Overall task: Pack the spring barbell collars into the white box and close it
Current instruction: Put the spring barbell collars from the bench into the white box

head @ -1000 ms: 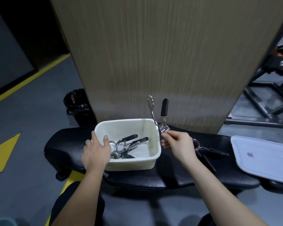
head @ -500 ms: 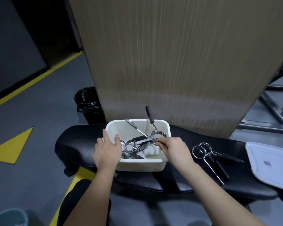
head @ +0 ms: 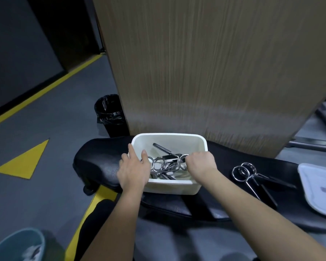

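A white box (head: 177,137) stands open on a black padded bench (head: 102,161). Several chrome spring collars with black handles (head: 164,164) lie inside it. My left hand (head: 134,172) grips the box's left front rim, thumb inside. My right hand (head: 200,163) reaches into the box at the right and holds the ring of a collar (head: 183,162) that rests low among the others. Two more spring collars (head: 245,172) lie on the bench to the right. The white lid (head: 320,187) rests flat at the bench's right end.
A tall wood-grain panel (head: 205,72) rises directly behind the box. A black lined bin (head: 109,113) stands on the grey floor at the back left. Yellow floor markings (head: 24,161) lie to the left, and a teal bucket (head: 17,245) sits at the bottom left corner.
My right hand carried a collar from above the box's right rim down into the box, where it now lies flat. My left hand stayed on the rim. The camera shifted left.
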The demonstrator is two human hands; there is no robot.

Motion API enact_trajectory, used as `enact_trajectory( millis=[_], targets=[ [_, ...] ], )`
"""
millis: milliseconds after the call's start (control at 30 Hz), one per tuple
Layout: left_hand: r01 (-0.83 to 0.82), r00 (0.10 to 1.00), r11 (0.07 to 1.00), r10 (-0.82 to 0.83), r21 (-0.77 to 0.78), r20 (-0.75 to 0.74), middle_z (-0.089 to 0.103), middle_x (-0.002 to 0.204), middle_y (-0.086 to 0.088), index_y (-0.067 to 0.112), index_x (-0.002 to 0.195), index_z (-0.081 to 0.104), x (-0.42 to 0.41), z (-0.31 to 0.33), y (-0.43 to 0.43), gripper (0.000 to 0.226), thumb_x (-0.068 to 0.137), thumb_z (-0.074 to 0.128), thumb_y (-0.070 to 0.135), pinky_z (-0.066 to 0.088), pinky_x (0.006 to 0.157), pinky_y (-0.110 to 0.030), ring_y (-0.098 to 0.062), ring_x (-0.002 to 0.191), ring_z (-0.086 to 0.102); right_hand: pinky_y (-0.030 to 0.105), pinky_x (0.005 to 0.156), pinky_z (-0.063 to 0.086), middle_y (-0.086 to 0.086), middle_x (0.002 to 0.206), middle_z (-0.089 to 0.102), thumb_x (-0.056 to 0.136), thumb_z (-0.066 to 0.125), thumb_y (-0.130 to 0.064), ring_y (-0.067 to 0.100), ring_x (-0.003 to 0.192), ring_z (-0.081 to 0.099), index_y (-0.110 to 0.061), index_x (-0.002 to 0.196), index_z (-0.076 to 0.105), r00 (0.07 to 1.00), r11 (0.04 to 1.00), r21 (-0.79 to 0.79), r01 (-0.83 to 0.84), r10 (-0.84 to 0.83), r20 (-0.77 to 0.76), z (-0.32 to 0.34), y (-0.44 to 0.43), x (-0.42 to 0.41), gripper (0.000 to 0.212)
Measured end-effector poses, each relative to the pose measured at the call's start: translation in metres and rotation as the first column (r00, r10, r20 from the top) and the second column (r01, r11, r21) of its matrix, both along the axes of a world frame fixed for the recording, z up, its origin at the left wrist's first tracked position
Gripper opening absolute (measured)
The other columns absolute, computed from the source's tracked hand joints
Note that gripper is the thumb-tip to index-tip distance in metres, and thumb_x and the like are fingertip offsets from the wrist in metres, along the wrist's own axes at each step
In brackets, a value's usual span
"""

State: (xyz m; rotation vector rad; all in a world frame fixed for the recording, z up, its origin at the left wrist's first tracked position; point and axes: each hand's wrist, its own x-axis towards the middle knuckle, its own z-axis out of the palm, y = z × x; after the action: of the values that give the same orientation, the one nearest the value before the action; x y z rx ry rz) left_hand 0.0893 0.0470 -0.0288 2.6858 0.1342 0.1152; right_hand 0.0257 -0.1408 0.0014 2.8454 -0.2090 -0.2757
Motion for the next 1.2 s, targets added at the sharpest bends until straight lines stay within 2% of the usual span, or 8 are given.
enact_trajectory(
  millis=[267, 400, 533, 700, 933, 1033, 1100, 1200],
  targets=[
    [0.001, 1.0, 1.0, -0.001, 0.01, -0.001, 0.048, 0.138, -0.013, 0.023, 0.157, 0.016, -0.001, 0.001, -0.001, 0.068, 0.099, 0.021, 0.058, 0.042, 0.088, -0.045, -0.031, 0.121, 0.049, 0.029, 0.068, 0.042, 0.0, 0.107, 0.072, 0.092, 0.058, -0.015, 0.025, 0.101, 0.069, -0.02, 0.105, 0.07, 0.982, 0.979, -0.094, -0.182, 0.176, -0.074, -0.004, 0.0, 0.001, 0.018],
    [-0.003, 1.0, 1.0, 0.003, 0.015, 0.007, 0.05, 0.135, -0.012, 0.023, 0.158, 0.015, -0.003, -0.001, 0.002, 0.069, 0.098, 0.023, 0.058, 0.043, 0.086, -0.044, -0.031, 0.119, 0.05, 0.031, 0.075, 0.038, 0.004, 0.096, 0.071, 0.089, 0.063, -0.029, 0.027, 0.098, 0.064, -0.021, 0.098, 0.075, 0.957, 0.947, 0.141, -0.289, 0.291, 0.007, -0.014, -0.009, -0.001, 0.017],
    [0.004, 1.0, 1.0, -0.004, 0.011, 0.007, 0.049, 0.135, -0.011, 0.025, 0.158, 0.014, -0.004, -0.002, 0.002, 0.069, 0.098, 0.022, 0.059, 0.042, 0.085, -0.044, -0.03, 0.12, 0.049, 0.028, 0.076, 0.036, -0.001, 0.097, 0.069, 0.089, 0.062, -0.044, 0.022, 0.102, 0.059, -0.045, 0.107, 0.074, 0.944, 0.9, 0.319, -0.297, 0.327, -0.041, -0.018, -0.02, 0.0, 0.022],
    [0.006, 1.0, 1.0, -0.006, 0.011, 0.004, 0.048, 0.138, -0.011, 0.025, 0.158, 0.014, -0.001, -0.002, 0.001, 0.069, 0.098, 0.022, 0.059, 0.043, 0.087, -0.045, -0.03, 0.122, 0.048, 0.039, 0.095, 0.048, 0.003, 0.112, 0.071, 0.089, 0.05, -0.013, 0.026, 0.106, 0.063, -0.02, 0.106, 0.072, 0.968, 0.973, 0.112, -0.204, 0.217, -0.124, -0.025, -0.009, 0.005, 0.028],
    [0.008, 1.0, 1.0, -0.008, 0.007, 0.003, 0.048, 0.137, -0.01, 0.026, 0.158, 0.013, -0.001, -0.005, 0.001, 0.069, 0.098, 0.02, 0.06, 0.043, 0.085, -0.046, -0.029, 0.121, 0.049, 0.034, 0.093, 0.04, 0.003, 0.111, 0.073, 0.087, 0.051, -0.013, 0.024, 0.104, 0.067, -0.02, 0.106, 0.067, 0.98, 0.985, -0.047, -0.168, 0.162, -0.112, -0.024, -0.004, 0.005, 0.026],
    [0.009, 1.0, 1.0, -0.009, 0.003, 0.0, 0.048, 0.137, -0.011, 0.026, 0.157, 0.014, -0.001, -0.004, 0.001, 0.069, 0.098, 0.02, 0.059, 0.043, 0.086, -0.046, -0.03, 0.122, 0.048, 0.034, 0.087, 0.041, 0.003, 0.105, 0.072, 0.086, 0.053, -0.017, 0.026, 0.101, 0.064, -0.02, 0.1, 0.07, 0.991, 0.991, 0.035, -0.132, 0.131, 0.035, -0.025, -0.005, 0.003, 0.022],
    [0.012, 1.0, 1.0, -0.012, 0.007, -0.001, 0.048, 0.138, -0.011, 0.025, 0.157, 0.014, -0.001, -0.003, 0.001, 0.069, 0.098, 0.021, 0.059, 0.043, 0.085, -0.045, -0.03, 0.122, 0.048, 0.035, 0.08, 0.049, 0.002, 0.099, 0.068, 0.086, 0.055, -0.022, 0.027, 0.096, 0.061, -0.018, 0.099, 0.074, 0.959, 0.971, 0.218, -0.096, 0.032, 0.281, -0.028, -0.008, 0.0, 0.023],
    [0.016, 1.0, 1.0, -0.016, 0.01, -0.011, 0.048, 0.139, -0.012, 0.025, 0.157, 0.015, 0.002, -0.003, -0.001, 0.069, 0.098, 0.022, 0.059, 0.043, 0.084, -0.045, -0.031, 0.122, 0.049, 0.036, 0.071, 0.054, -0.001, 0.096, 0.065, 0.085, 0.061, -0.017, 0.024, 0.091, 0.058, -0.017, 0.103, 0.076, 0.732, 0.879, 0.442, -0.18, -0.181, 0.657, -0.034, -0.016, -0.018, 0.023]
  ],
)
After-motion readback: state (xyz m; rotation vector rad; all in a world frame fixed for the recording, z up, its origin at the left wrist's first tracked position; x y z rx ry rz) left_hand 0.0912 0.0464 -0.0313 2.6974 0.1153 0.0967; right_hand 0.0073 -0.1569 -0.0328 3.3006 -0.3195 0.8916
